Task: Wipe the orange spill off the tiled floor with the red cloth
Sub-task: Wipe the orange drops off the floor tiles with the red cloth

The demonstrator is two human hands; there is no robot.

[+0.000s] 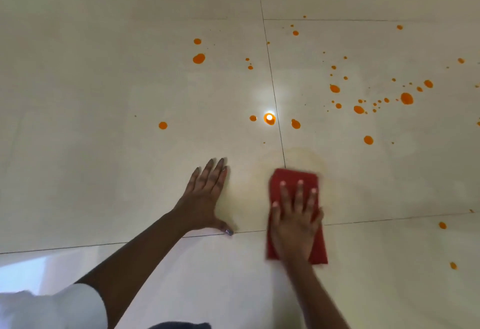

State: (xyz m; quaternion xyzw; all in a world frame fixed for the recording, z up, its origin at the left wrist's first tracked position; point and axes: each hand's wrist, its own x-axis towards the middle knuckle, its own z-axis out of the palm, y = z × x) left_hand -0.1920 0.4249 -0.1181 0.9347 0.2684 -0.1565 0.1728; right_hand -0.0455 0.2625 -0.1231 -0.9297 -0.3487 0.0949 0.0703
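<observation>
A folded red cloth [293, 176] lies flat on the cream tiled floor [104, 95], and my right hand [294, 222] presses down on it with fingers spread. My left hand [205, 198] rests flat on the floor to the cloth's left, fingers apart, holding nothing. Orange spill drops [406, 98] are scattered over the tiles beyond the cloth, densest at the upper right, with a few near the middle [199, 58]. A faint yellowish smear [306, 157] shows on the tile just beyond the cloth.
A bright lamp reflection [269, 117] glints on one drop near the tile joint. Dark grout lines [271, 74] cross the floor. A white sleeve [65, 305] sits at the bottom left. Single drops [442, 225] lie to the right of the cloth.
</observation>
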